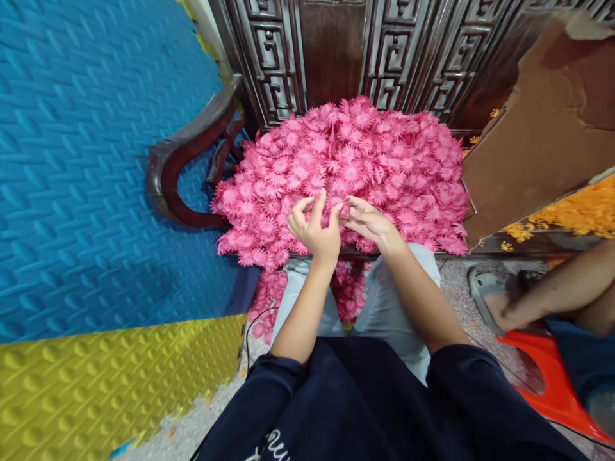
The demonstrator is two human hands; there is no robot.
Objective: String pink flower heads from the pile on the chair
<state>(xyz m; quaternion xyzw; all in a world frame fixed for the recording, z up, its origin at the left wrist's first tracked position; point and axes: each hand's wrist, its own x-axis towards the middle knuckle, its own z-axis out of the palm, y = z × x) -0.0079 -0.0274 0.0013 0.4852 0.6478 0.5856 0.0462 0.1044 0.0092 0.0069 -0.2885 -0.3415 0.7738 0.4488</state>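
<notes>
A broad heap of pink artificial flowers [350, 169] with many thin petals lies on a dark wooden seat in front of me. Over the heap's near edge, my left hand [317, 229] has thumb and fingers curved around one pink flower [337, 202]. From the other side, my right hand [369, 221] has its fingertips at the same flower. The flower is slightly blurred and blends with the heap behind it, so its exact grip is hard to make out.
More pink flowers [348, 288] lie below, between my knees. A curved wooden armrest [166, 169] and blue mat [96, 160] are left. At right stand a cardboard sheet [538, 141], orange flowers [576, 211] and another person's leg [552, 298] by a red stool [542, 371].
</notes>
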